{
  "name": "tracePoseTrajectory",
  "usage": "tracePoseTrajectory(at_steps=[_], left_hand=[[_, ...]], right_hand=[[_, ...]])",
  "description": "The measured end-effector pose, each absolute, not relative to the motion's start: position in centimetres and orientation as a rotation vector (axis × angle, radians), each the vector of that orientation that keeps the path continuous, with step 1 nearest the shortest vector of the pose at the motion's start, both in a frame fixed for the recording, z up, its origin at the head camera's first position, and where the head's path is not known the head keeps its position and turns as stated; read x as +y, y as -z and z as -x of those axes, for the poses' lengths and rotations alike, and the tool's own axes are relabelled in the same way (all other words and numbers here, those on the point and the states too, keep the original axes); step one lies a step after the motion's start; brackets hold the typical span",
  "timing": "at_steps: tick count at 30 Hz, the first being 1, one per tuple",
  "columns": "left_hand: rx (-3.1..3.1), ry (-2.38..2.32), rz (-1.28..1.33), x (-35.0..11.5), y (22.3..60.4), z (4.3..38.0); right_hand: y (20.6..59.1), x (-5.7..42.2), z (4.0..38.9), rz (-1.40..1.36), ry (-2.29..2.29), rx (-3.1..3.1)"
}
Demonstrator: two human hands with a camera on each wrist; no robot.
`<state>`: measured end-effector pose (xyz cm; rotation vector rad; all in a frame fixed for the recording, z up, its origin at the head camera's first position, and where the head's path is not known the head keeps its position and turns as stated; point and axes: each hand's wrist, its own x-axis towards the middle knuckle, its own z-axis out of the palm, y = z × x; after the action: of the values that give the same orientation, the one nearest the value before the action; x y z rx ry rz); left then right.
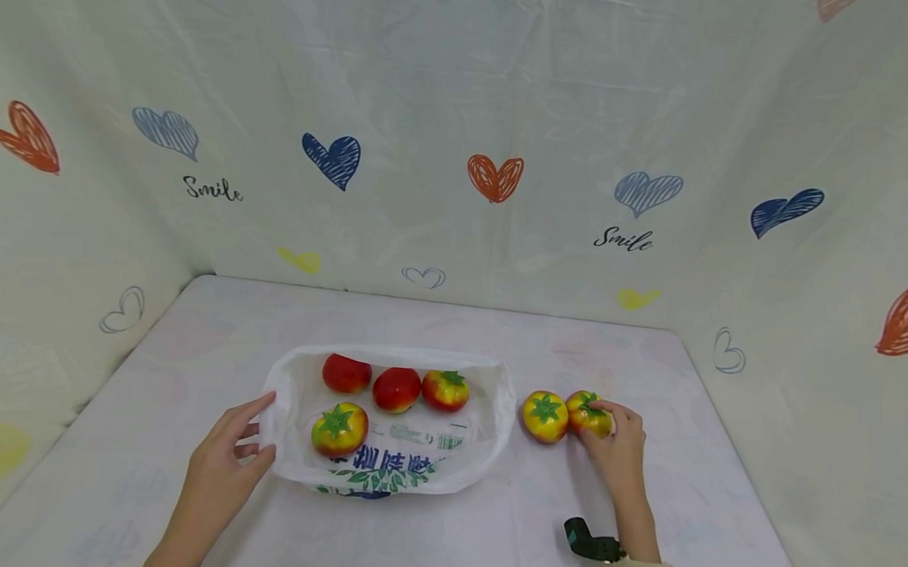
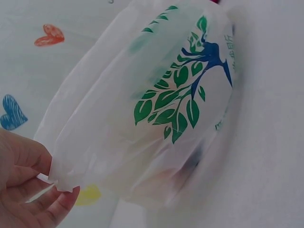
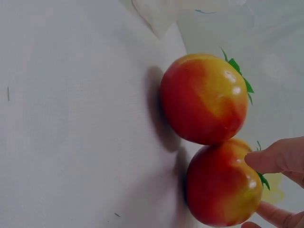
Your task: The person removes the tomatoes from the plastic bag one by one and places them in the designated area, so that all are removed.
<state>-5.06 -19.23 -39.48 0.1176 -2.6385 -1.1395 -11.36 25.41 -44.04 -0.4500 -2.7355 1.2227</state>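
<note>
A white plastic bag (image 1: 477, 468) with green leaf print lies spread with its mouth facing up. Inside it are several tomatoes, among them a red-and-yellow one (image 1: 340, 430) with a green star-shaped calyx. My left hand (image 1: 226, 459) holds the bag's left rim, and the left wrist view shows its fingers (image 2: 61, 202) at the plastic edge. To the right of the bag, two more tomatoes sit side by side, touching. My right hand (image 1: 617, 448) grips the right-hand tomato (image 3: 223, 185), thumb and fingers on opposite sides. The other tomato (image 3: 204, 97) stands free beside it.
Everything rests on a white-covered table (image 1: 490, 535). A pale curtain (image 1: 431, 82) printed with hearts rises behind the table and along both sides. On the right wrist is a dark strapped device (image 1: 591, 543).
</note>
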Motion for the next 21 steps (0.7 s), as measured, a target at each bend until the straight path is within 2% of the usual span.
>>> tracePoseTrajectory(at_steps=[15,17,21], left_hand=[[-2.704,1.162,-0.195,-19.2,39.2,5.0],[-2.707,1.157,-0.197,-19.2,39.2,5.0],[-2.707,1.148,-0.196,-19.2,39.2,5.0]], right_hand=[[42.2,24.5,10.8,0.412,-1.238,-2.649],[42.8,24.8,11.0,0.379,-1.239,-2.634],[46.9,26.6,12.5,0.325,-1.125,-2.624]])
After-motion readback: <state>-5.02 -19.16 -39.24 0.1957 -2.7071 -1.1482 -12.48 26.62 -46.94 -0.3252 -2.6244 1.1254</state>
